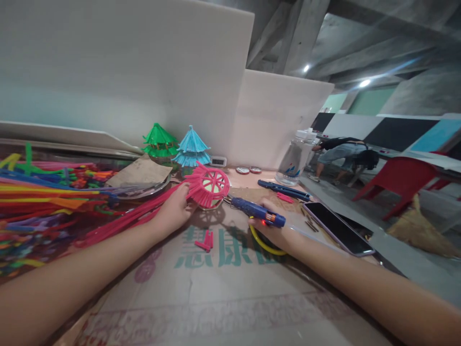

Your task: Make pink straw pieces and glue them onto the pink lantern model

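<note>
My left hand (pixel 177 207) is closed on a pink pipe-cleaner craft (pixel 212 185), a tiered roof shape tilted so that its round, spoked underside shows. In my right hand (pixel 268 226) is a blue glue gun (pixel 257 211) with a red light glowing on it. The gun's nozzle points left and sits at the craft's lower right edge; whether it touches cannot be made out. A yellow ring-shaped item (pixel 264 246) lies under my right hand. Short cut pink pieces (pixel 205 241) rest on the cardboard (pixel 201 293) below the craft.
Colourful pipe cleaners (pixel 46 197) fill the left side. Green (pixel 158 139) and blue (pixel 191 146) finished roof shapes stand at the back. To the right are a water bottle (pixel 292 158), a dark blue cutter (pixel 283 190) and a phone (pixel 338 228). A person (pixel 342 151) bends over beyond a red chair (pixel 398 185).
</note>
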Demonstrator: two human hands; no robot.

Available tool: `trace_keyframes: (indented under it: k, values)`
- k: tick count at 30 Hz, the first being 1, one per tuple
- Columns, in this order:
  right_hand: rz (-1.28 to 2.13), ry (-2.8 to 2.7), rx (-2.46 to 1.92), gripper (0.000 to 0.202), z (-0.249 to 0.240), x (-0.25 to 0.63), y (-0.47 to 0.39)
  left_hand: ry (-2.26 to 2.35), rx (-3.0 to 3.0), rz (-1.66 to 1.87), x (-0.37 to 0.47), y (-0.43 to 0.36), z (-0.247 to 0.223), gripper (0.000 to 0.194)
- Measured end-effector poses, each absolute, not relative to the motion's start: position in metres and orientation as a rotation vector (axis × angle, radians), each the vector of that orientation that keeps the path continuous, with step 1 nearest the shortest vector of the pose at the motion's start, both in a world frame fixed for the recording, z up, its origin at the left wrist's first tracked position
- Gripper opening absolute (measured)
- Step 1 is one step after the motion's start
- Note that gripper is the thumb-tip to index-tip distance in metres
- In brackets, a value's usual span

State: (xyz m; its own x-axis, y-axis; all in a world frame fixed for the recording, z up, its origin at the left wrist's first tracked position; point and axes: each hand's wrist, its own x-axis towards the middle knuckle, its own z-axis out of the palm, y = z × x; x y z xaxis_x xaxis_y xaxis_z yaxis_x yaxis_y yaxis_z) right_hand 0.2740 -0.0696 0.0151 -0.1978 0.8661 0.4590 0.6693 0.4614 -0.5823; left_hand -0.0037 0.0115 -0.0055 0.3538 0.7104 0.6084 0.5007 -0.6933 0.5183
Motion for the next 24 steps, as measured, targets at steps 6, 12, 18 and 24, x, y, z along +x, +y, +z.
trace_keyframes:
  k: [6, 12, 18, 24]
  values:
    - [0.331, -1.923, -1.355, 0.024, 0.021, 0.2709, -0.0736, 1.087, 2.383, 1.239, -0.0041, 0.0138, -0.0083, 0.042]
    - [0.313, -1.899, -1.376, 0.024, 0.0213, 0.2699, -0.0732, 1.078, 2.361, 1.265, -0.0036, 0.0129, -0.0081, 0.036]
    - [0.328, -1.92, -1.395, 0.025, 0.022, 0.2709, -0.0731, 1.071, 2.354, 1.266, -0.0031, 0.0135, -0.0081, 0.037]
    - [0.291, -1.917, -1.425, 0.028, 0.0214, 0.2721, -0.0736, 1.083, 2.365, 1.258, -0.0046, 0.0136, -0.0093, 0.038]
